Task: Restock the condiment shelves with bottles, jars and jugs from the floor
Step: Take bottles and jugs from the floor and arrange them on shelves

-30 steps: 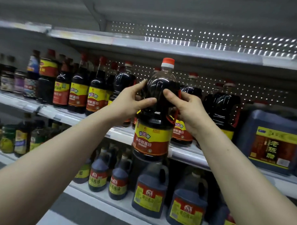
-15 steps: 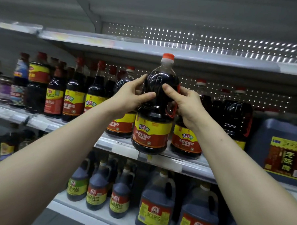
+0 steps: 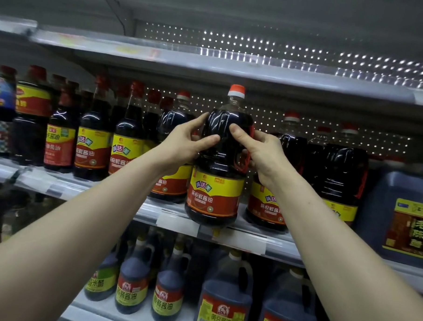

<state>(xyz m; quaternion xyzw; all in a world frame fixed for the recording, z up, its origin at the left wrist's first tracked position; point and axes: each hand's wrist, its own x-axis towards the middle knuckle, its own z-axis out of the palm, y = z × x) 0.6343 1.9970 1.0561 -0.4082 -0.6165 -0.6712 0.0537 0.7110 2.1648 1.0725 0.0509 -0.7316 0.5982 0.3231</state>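
Observation:
A large dark soy sauce bottle (image 3: 217, 175) with a red-and-white cap and a yellow-and-red label stands upright at the front edge of the middle shelf (image 3: 238, 236). My left hand (image 3: 184, 144) grips its shoulder from the left, thumb across the front. From the right, my right hand (image 3: 261, 152) holds the same shoulder by the red handle, thumb on the front. Matching bottles stand just left (image 3: 173, 180) and right (image 3: 269, 206) of it.
Smaller soy bottles (image 3: 92, 143) fill the shelf's left part. A blue jug (image 3: 406, 217) stands at the right. Dark handled jugs (image 3: 226, 297) line the lower shelf. The upper shelf's underside (image 3: 234, 66) runs close above the bottle cap.
Both hands carried the bottle up and inward, from in front of the shelf edge to over it. Its base now sits at the shelf's front edge between the matching bottles.

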